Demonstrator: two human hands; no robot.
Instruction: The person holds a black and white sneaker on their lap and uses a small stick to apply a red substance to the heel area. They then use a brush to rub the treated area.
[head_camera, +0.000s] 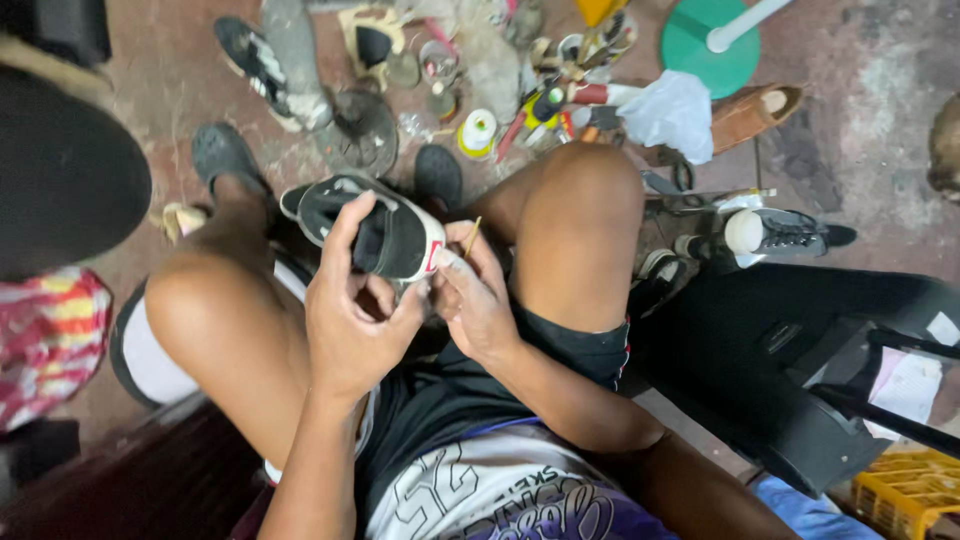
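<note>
Middle of frame: my left hand gripped black shoe tight over my lap. My right hand pinched thin stick at white edge. Best: kept shoe steady, poked slowly.

The shoe sits between the knees, with the left hand under it and the right hand touching its right end. Beyond the knees a thread spool stands on the floor, another shoe lying far right.
</note>
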